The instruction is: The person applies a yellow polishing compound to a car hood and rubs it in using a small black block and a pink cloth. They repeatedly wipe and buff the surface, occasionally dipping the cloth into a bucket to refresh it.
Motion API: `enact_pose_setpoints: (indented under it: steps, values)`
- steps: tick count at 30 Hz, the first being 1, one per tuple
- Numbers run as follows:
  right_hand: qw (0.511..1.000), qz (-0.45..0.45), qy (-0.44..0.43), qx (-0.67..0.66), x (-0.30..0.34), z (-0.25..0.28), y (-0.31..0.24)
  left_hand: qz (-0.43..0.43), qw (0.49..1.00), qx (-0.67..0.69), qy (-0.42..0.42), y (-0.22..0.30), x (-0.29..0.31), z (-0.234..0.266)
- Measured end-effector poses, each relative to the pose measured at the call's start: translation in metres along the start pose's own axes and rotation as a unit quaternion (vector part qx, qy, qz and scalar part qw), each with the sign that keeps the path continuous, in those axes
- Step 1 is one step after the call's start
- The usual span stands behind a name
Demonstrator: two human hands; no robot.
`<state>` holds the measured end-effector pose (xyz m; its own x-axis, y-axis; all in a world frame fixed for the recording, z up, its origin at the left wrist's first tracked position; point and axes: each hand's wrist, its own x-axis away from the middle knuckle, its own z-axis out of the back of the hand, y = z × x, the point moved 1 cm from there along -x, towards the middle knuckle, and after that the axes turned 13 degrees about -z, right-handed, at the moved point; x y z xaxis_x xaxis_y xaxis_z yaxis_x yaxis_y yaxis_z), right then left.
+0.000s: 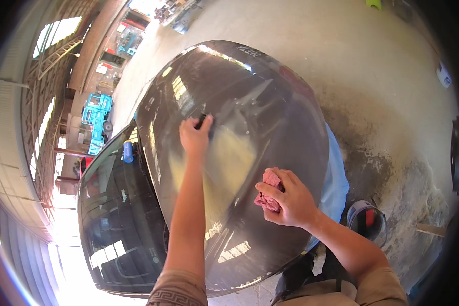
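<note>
My left hand (193, 136) reaches over the dark car hood (290, 137), its fingers closed on a small dark pad (203, 121) held at the hood's surface. Just right of it spreads a dull yellowish patch (234, 155) with pale, scuffed areas around it. Nearer to me, my right hand (293, 201) grips a crumpled pink cloth (270, 191) over the right part of the hood. Part of the cloth is hidden by the fingers and thumb.
A blue can (128, 152) sits at the base of the windshield (125, 214). Light blue sheeting (335, 173) hangs along the hood's right edge. Beside it on the stained floor stands a bucket (364, 222). A blue truck (96, 120) is parked at the far left.
</note>
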<state>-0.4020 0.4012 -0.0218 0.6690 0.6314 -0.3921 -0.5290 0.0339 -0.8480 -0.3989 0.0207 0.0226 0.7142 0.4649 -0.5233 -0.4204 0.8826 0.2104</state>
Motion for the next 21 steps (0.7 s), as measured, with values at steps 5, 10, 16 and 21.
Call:
enact_pose_setpoints:
  steps: [5,10,16,21]
  values:
    - [0.999,-0.01,0.026,0.019,0.001,0.01,0.008,-0.078,0.996,0.04,-0.021,0.051,0.086,0.021]
    - [1.0,-0.004,0.004,0.018,-0.001,0.007,0.0,-0.005,0.997,0.064,-0.032,0.006,0.01,0.006]
    - [1.0,0.002,0.011,0.017,-0.003,0.008,0.002,0.01,0.999,0.034,-0.041,0.005,0.006,-0.007]
    - [0.999,-0.009,0.018,0.031,0.001,0.011,0.014,-0.02,0.997,0.051,-0.053,0.031,0.064,0.011]
